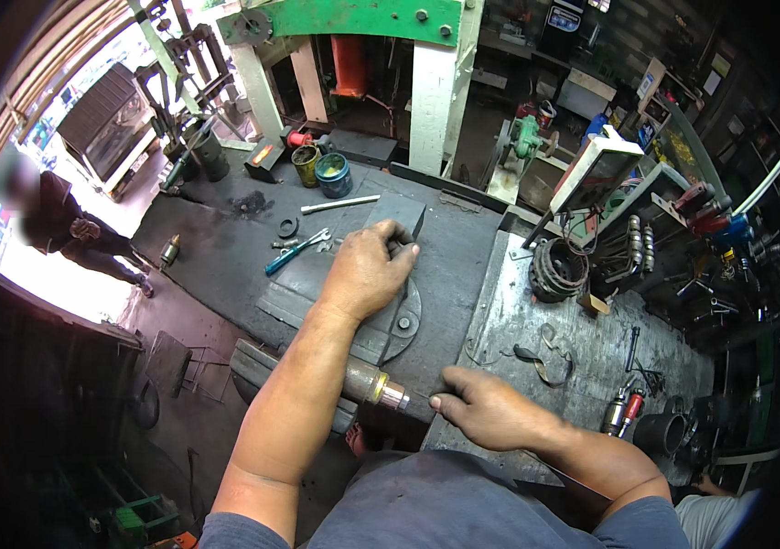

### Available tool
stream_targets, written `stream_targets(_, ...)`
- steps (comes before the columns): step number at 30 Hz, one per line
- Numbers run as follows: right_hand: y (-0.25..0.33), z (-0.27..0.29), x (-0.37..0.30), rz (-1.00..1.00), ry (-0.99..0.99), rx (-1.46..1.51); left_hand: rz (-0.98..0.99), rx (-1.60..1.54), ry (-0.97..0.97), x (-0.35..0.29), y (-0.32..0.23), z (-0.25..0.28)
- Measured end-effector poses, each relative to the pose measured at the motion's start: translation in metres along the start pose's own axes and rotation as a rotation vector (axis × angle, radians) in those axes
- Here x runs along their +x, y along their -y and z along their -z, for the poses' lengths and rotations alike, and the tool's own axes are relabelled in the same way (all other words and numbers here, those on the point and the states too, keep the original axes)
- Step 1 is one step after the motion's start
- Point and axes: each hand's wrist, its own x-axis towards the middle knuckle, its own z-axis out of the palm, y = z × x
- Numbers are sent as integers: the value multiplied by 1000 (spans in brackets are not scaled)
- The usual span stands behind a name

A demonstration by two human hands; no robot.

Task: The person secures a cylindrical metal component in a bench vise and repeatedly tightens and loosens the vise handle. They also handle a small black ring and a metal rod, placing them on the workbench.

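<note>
A bench vise (294, 306) grips a metal cylinder (364, 380) with a brassy ring and a shiny, narrower end pointing right. My left hand (367, 273) is over the vise body, its fingers curled and the thumb toward them; something dark shows between them, too unclear to name. To the right of the cylinder's shiny end is my right hand (481, 407), thumb and fingers pinched together. Whatever they hold is too small to make out. Just left of my left hand lie a blue-handled tool (285, 259), a wrench (316, 242) and a black ring (288, 227).
A metal tube (340, 204), a blue can (333, 176) and a yellow can (306, 166) are farther back. The right-hand bench (522, 320) carries a strap (554, 361), a ribbed ring part (557, 271) and a red-handled tool (631, 410). A person (69, 220) stands at left; another's sleeve (717, 520) shows lower right.
</note>
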Motion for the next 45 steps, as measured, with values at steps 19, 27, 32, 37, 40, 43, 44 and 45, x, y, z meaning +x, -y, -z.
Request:
stream_targets(19, 7, -1, 15, 89, 42, 103, 15, -5, 20, 2, 0, -4)
stream_targets(27, 3, 8, 35, 89, 144, 153, 36, -40, 43, 3, -4, -3)
stream_targets(32, 0, 11, 37, 127, 157, 143, 5, 20, -10, 4, -1, -4)
stream_targets(37, -3, 10, 36, 65, 205, 262, 54, -10, 20, 6, 3, -6)
stream_targets(40, -5, 9, 36, 83, 200, 221, 4, 0, -6, 6, 4, -7)
stream_targets(43, -5, 9, 35, 71, 196, 311, 84, 14, 9, 5, 2, -7)
stream_targets(44, -5, 10, 33, 69, 197, 298, 57, 26, 7, 6, 2, -7)
stream_targets(45, -6, 10, 32, -7, 219, 235, 33, 34, -1, 6, 1, -7)
